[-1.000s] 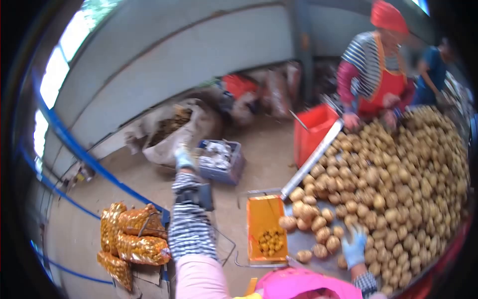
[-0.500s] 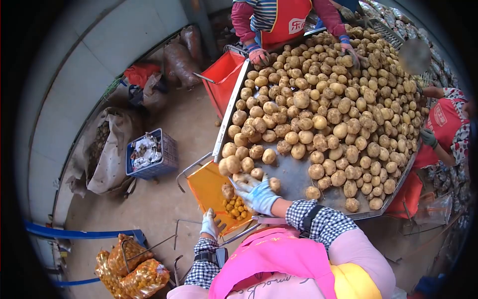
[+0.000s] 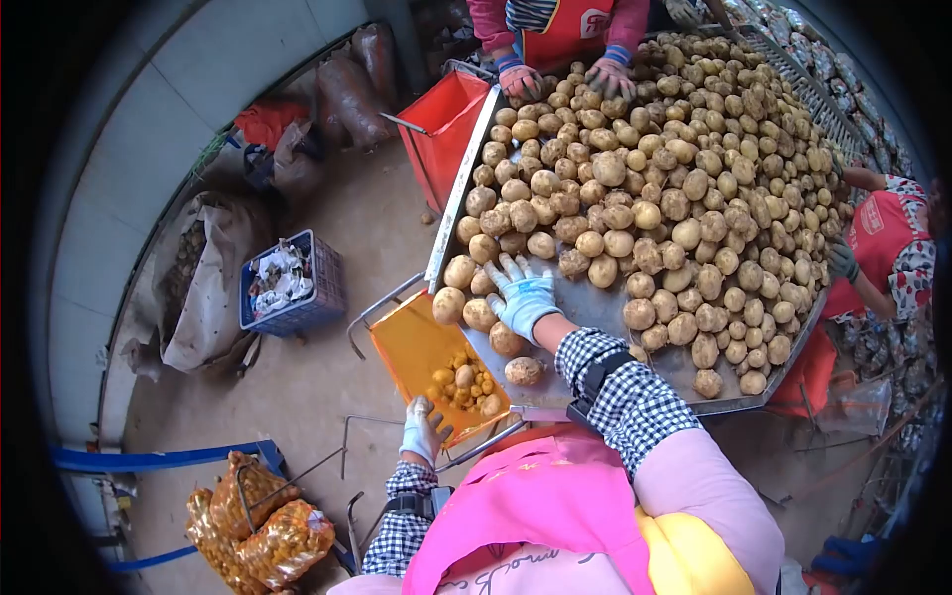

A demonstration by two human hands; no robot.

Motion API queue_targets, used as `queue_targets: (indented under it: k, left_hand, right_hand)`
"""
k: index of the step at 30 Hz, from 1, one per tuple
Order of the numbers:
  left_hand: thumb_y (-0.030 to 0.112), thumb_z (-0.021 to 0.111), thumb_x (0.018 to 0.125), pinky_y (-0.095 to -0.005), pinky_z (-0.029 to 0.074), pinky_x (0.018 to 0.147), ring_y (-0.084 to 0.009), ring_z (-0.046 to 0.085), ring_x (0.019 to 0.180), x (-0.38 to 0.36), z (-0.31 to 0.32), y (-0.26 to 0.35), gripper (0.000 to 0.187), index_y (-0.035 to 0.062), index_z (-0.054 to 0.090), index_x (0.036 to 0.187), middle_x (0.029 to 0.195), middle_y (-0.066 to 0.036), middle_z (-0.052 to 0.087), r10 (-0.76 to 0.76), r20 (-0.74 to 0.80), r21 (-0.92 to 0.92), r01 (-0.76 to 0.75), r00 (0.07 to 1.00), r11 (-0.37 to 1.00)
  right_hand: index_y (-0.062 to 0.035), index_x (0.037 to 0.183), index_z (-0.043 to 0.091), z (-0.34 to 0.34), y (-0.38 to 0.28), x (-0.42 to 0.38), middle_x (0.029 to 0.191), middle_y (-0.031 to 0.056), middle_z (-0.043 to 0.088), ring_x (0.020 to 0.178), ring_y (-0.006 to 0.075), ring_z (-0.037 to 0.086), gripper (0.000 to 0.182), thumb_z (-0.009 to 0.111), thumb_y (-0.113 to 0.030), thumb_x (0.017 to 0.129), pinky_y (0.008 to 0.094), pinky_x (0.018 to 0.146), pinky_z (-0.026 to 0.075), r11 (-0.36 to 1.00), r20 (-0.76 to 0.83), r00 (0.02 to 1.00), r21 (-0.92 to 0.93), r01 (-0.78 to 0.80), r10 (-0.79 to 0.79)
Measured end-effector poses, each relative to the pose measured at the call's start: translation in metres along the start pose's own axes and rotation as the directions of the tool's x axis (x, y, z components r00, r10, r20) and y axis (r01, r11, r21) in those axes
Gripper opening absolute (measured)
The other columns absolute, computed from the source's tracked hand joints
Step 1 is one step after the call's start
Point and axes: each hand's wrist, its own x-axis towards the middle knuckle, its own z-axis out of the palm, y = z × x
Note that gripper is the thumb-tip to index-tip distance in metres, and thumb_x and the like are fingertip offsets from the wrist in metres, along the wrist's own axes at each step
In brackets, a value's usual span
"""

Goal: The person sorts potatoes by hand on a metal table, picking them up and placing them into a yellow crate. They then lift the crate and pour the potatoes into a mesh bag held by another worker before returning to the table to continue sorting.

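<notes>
My right hand (image 3: 524, 300), in a white and light-blue glove, lies over the near left corner of the metal sorting table (image 3: 587, 315). Its fingers are spread against several potatoes (image 3: 478, 315), gripping none of them. One potato (image 3: 525, 371) rests by the table's near edge, below my wrist. My left hand (image 3: 424, 430), gloved too, is beside the near rim of an orange bag (image 3: 409, 342), fingers apart and holding nothing. The bag hangs open below the table corner, with several potatoes (image 3: 463, 377) inside.
A large potato heap (image 3: 684, 188) covers most of the table. Co-workers' gloved hands (image 3: 610, 77) are at the far side and right. A red bag (image 3: 436, 134) hangs at the left edge. A blue crate (image 3: 297, 317) and filled bags (image 3: 283, 545) stand on the floor.
My right hand has moved up and away from the bag, onto potatoes farther in. More potatoes lie in the bag. The far co-worker's one hand has moved left.
</notes>
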Motion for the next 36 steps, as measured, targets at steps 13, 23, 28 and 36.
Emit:
queue_targets:
  k: [13, 23, 28, 36]
  left_hand:
    - [0.039, 0.05, 0.1, -0.055, 0.04, 0.099, -0.0333, 0.042, 0.128, 0.007, -0.001, -0.021, 0.054, 0.0181, 0.031, 0.146, 0.139, -0.011, 0.043, 0.106, -0.115, 0.057, -0.1, 0.988, 0.993]
    - [0.025, 0.049, 0.1, -0.029, 0.044, 0.064, -0.0096, 0.048, 0.071, -0.009, 0.019, -0.035, 0.022, 0.0169, 0.048, 0.121, 0.088, 0.003, 0.05, 0.2, -0.274, -0.045, -0.22, 0.941, 0.974]
    - [0.019, 0.051, 0.1, -0.0246, 0.044, 0.061, -0.0088, 0.049, 0.068, -0.025, 0.029, -0.055, 0.021, 0.0115, 0.052, 0.119, 0.086, 0.002, 0.052, 0.272, -0.26, -0.072, -0.3, 0.926, 0.951]
    - [0.029, 0.077, 0.08, -0.0367, 0.049, 0.094, -0.0293, 0.059, 0.112, -0.053, 0.148, -0.019, 0.067, 0.0033, 0.049, 0.135, 0.124, -0.018, 0.057, 0.423, 0.086, 0.717, -0.351, 0.902, 0.602]
  right_hand:
    - [-0.0146, 0.146, 0.04, -0.042, 0.188, -0.179, 0.151, 0.0189, 0.03, 0.14, 0.0375, 0.027, 0.086, 0.076, -0.041, 0.072, 0.0498, 0.117, 0.018, 0.944, -0.359, 0.893, -0.084, -0.32, 0.271]
    - [-0.0197, 0.154, 0.023, -0.038, 0.153, -0.058, 0.159, 0.0194, 0.013, 0.148, 0.0367, 0.012, 0.101, 0.075, -0.049, 0.072, 0.0478, 0.119, 0.016, 0.993, -0.153, 0.986, -0.085, -0.079, 0.065]
    - [-0.024, 0.152, 0.03, -0.038, 0.131, 0.024, 0.159, 0.0119, 0.02, 0.147, 0.0318, 0.017, 0.092, 0.072, -0.05, 0.075, 0.0572, 0.116, 0.016, 0.999, -0.342, 0.939, 0.047, -0.004, 0.02]
    - [-0.0294, 0.134, 0.056, -0.002, 0.042, 0.014, 0.155, 0.0095, 0.028, 0.138, 0.0473, 0.017, 0.069, 0.073, -0.051, 0.071, 0.0623, 0.109, 0.024, 0.982, -0.291, 0.942, 0.038, 0.187, -0.168]
